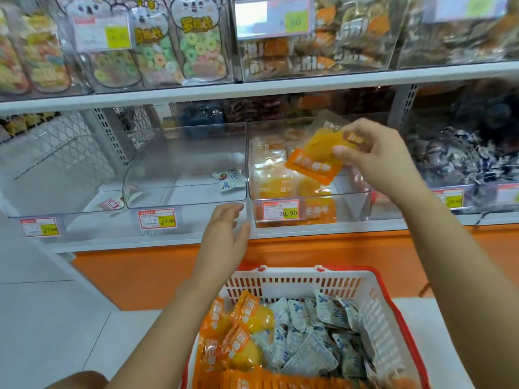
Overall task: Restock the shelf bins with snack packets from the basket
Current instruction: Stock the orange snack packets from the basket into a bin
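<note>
My right hand [376, 153] pinches an orange snack packet [314, 161] and holds it over the clear bin [348, 203] tagged 29.90, which holds a few similar orange packets. My left hand [227, 234] hovers with relaxed fingers in front of the bin fronts and holds nothing. Below, a red-and-white basket [295, 282] holds orange packets [238, 332] on its left and several white-and-blue packets [317, 329] on its right.
The clear bin [157, 197] tagged 17.80 holds one white-and-blue packet [230, 179]. A red-and-white packet [111, 204] lies in the bin to its left. Dark wrapped sweets [455, 161] fill the right bin. The upper shelf [252, 88] carries full bins.
</note>
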Tool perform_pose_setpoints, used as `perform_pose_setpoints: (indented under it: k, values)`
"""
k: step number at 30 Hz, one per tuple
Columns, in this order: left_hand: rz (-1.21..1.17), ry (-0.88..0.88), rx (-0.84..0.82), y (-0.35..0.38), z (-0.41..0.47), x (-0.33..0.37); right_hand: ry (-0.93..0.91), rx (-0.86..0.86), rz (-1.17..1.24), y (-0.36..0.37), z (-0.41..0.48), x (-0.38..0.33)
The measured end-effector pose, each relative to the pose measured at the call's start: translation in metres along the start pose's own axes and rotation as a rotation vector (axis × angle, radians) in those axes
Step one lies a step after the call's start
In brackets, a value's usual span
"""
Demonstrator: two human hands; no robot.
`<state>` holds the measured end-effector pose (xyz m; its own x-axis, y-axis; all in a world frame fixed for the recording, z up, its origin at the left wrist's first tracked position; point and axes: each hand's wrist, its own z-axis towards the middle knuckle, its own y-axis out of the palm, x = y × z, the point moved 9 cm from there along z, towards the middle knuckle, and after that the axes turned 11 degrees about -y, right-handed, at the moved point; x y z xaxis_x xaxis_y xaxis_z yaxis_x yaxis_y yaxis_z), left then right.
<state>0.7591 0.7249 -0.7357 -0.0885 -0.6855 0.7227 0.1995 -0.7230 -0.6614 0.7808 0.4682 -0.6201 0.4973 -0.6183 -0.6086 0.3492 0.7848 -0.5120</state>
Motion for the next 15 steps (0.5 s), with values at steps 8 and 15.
perform_pose_setpoints:
  k: [8, 15]
  values:
    - [0.067, 0.016, -0.057, 0.032, 0.011, 0.002, 0.143, -0.278, -0.382, 0.030, 0.030, 0.066]
    - [0.032, 0.044, -0.042, 0.033, 0.013, -0.004, 0.299, -0.481, -0.344, 0.084, 0.003, 0.112]
